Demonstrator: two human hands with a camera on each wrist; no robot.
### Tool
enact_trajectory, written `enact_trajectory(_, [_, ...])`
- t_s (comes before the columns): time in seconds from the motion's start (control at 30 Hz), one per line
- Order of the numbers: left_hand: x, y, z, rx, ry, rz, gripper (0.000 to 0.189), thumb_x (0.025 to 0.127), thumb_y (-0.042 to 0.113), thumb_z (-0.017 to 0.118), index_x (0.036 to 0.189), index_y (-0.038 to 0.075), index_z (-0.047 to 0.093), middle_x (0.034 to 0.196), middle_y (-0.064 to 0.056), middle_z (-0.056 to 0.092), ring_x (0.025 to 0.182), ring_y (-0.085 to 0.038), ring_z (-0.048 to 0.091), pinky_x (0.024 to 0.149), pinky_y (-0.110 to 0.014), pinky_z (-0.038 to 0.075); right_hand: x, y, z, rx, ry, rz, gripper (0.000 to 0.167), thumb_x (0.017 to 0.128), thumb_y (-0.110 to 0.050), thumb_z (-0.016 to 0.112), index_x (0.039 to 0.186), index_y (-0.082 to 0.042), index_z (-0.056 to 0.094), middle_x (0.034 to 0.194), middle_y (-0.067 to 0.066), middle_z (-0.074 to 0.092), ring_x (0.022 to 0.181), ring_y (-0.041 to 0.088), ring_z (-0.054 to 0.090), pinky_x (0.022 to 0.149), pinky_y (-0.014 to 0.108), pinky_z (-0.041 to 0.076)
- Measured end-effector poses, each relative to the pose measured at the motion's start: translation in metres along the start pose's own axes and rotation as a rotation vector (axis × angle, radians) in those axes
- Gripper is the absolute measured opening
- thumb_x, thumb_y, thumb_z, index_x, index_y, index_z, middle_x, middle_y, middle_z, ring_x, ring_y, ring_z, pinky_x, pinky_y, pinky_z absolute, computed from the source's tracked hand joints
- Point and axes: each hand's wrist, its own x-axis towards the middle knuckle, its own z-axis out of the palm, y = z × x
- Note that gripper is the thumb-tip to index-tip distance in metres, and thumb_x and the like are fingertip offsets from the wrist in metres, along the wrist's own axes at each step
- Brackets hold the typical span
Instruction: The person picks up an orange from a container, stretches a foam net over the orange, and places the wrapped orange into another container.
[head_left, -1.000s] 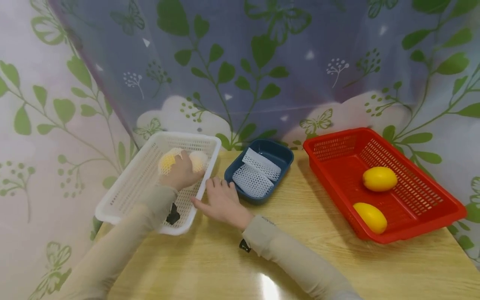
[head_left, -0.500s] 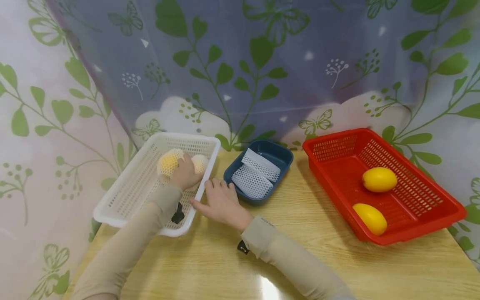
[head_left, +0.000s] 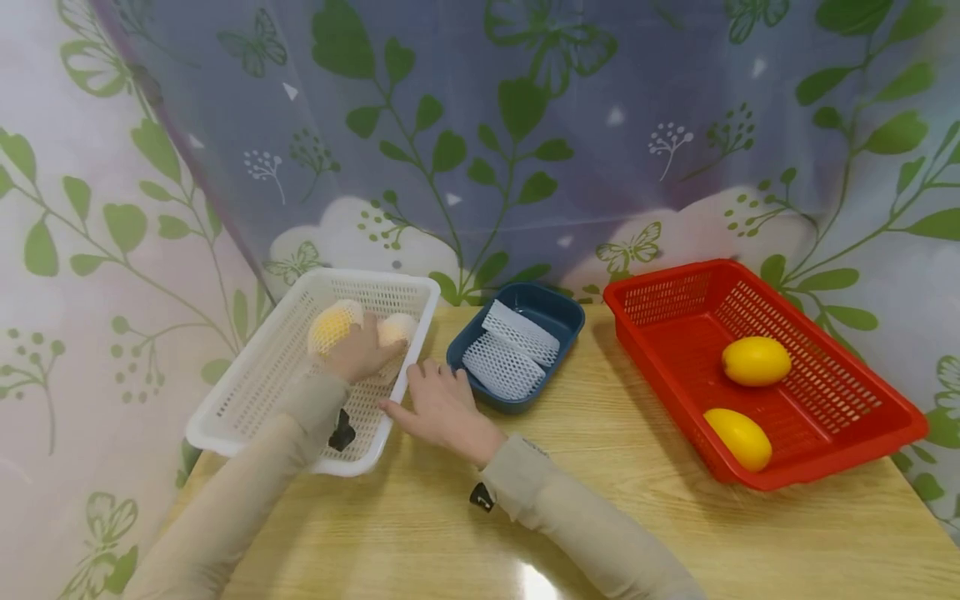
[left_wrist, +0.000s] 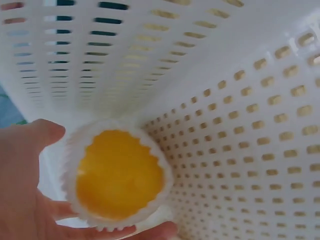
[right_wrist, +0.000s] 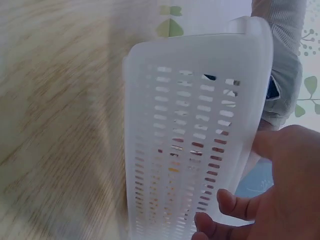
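Observation:
In the white basket (head_left: 255,367), my left hand (head_left: 358,350) reaches down between two yellow fruits in white foam nets. Its fingers curl round the right netted fruit (left_wrist: 120,175), partly hidden in the head view; the net's scalloped end leaves yellow skin bare in the left wrist view. The left netted fruit (head_left: 332,327) lies beside the knuckles. My right hand (head_left: 446,412) rests at the basket's right rim, thumb on the edge. Its other fingers bend loosely along the outer wall in the right wrist view.
A blue dish (head_left: 564,310) with flat white foam nets (head_left: 504,367) stands right of the right hand. Farther right, a red basket (head_left: 660,375) holds two bare yellow oval fruits (head_left: 756,361). A patterned cloth (head_left: 525,150) hangs behind the wooden table (head_left: 600,483).
My left hand shifts slightly right, then back left, and stays over the netted fruits. The left netted fruit ends up a little farther left. The right hand stays at the rim.

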Motion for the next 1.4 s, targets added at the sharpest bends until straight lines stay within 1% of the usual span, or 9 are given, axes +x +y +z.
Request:
enact_trajectory(0.17, [-0.011, 0.005, -0.016, 0.01, -0.042, -0.006, 0.088, 0.099, 0.056, 0.042, 0.154, -0.006, 0.012, 0.144, -0.041, 0.033, 0.116, -0.056, 0.051, 0.091, -0.064, 0.046, 0.0, -0.001, -0.003, 0.034, -0.025, 0.006, 0.052, 0.097, -0.062, 0.044, 0.106, -0.012, 0.056, 0.102, 0.007, 0.059, 0.09, 0.022, 0.054, 0.073, 0.037, 0.039])
enact_trajectory(0.27, [-0.021, 0.013, -0.028, 0.028, -0.062, 0.0, 0.085, 0.099, 0.054, 0.044, 0.154, -0.005, 0.016, 0.141, -0.039, 0.041, 0.112, -0.052, 0.056, 0.089, -0.062, 0.047, -0.001, -0.001, -0.009, 0.037, -0.033, -0.009, 0.047, 0.098, -0.058, 0.046, 0.106, -0.013, 0.057, 0.105, 0.007, 0.06, 0.093, 0.022, 0.057, 0.073, 0.038, 0.041])
enact_trajectory(0.5, [-0.051, 0.048, -0.051, 0.102, -0.118, 0.098, 0.073, 0.102, 0.047, 0.041, 0.151, -0.005, 0.027, 0.141, -0.031, 0.048, 0.114, -0.047, 0.058, 0.088, -0.058, 0.049, -0.009, 0.008, -0.031, 0.096, 0.005, -0.049, 0.029, 0.099, -0.044, 0.054, 0.091, -0.016, 0.057, 0.086, -0.002, 0.055, 0.079, 0.017, 0.053, 0.07, 0.036, 0.043])
enact_trajectory(0.6, [-0.068, 0.067, -0.052, 0.176, -0.055, 0.142, 0.066, 0.102, 0.045, 0.042, 0.146, -0.004, 0.038, 0.137, -0.03, 0.052, 0.108, -0.047, 0.061, 0.08, -0.057, 0.052, -0.014, 0.015, -0.041, 0.113, 0.034, -0.069, 0.028, 0.097, -0.04, 0.058, 0.087, -0.014, 0.059, 0.081, -0.001, 0.055, 0.073, 0.017, 0.054, 0.065, 0.033, 0.044])
enact_trajectory(0.77, [-0.093, 0.096, -0.044, 0.311, 0.125, 0.198, 0.052, 0.1, 0.046, 0.047, 0.122, -0.001, 0.054, 0.102, -0.024, 0.062, 0.083, -0.042, 0.063, 0.061, -0.051, 0.053, -0.025, 0.029, -0.061, 0.15, 0.083, -0.094, 0.025, 0.095, -0.032, 0.063, 0.083, -0.01, 0.06, 0.075, 0.0, 0.052, 0.066, 0.016, 0.052, 0.058, 0.031, 0.044])
enact_trajectory(0.83, [-0.1, 0.106, -0.041, 0.346, 0.178, 0.203, 0.049, 0.1, 0.047, 0.047, 0.117, 0.002, 0.056, 0.095, -0.021, 0.062, 0.081, -0.04, 0.061, 0.06, -0.051, 0.052, -0.031, 0.036, -0.069, 0.161, 0.116, -0.103, 0.023, 0.094, -0.03, 0.064, 0.081, -0.012, 0.059, 0.073, -0.002, 0.051, 0.063, 0.014, 0.05, 0.058, 0.031, 0.043])
enact_trajectory(0.97, [-0.109, 0.119, -0.034, 0.378, 0.267, 0.233, 0.05, 0.1, 0.046, 0.049, 0.122, 0.003, 0.057, 0.094, -0.02, 0.064, 0.082, -0.041, 0.062, 0.062, -0.052, 0.052, -0.045, 0.05, -0.085, 0.173, 0.152, -0.078, 0.025, 0.092, -0.03, 0.067, 0.076, -0.016, 0.054, 0.07, -0.004, 0.049, 0.06, 0.013, 0.047, 0.055, 0.029, 0.04])
enact_trajectory(1.23, [-0.112, 0.13, -0.03, 0.378, 0.337, 0.299, 0.043, 0.097, 0.045, 0.055, 0.102, 0.002, 0.057, 0.078, -0.017, 0.061, 0.066, -0.035, 0.06, 0.053, -0.046, 0.051, -0.074, 0.087, -0.113, 0.204, 0.23, -0.086, 0.025, 0.088, -0.023, 0.07, 0.072, -0.015, 0.053, 0.066, -0.001, 0.048, 0.057, 0.013, 0.043, 0.053, 0.029, 0.036])
enact_trajectory(1.4, [-0.108, 0.132, -0.027, 0.357, 0.36, 0.307, 0.038, 0.097, 0.041, 0.057, 0.095, 0.003, 0.057, 0.073, -0.014, 0.059, 0.063, -0.033, 0.058, 0.05, -0.044, 0.049, -0.097, 0.111, -0.136, 0.192, 0.157, -0.009, 0.02, 0.09, -0.027, 0.068, 0.078, -0.017, 0.056, 0.072, -0.002, 0.052, 0.061, 0.014, 0.046, 0.055, 0.03, 0.04])
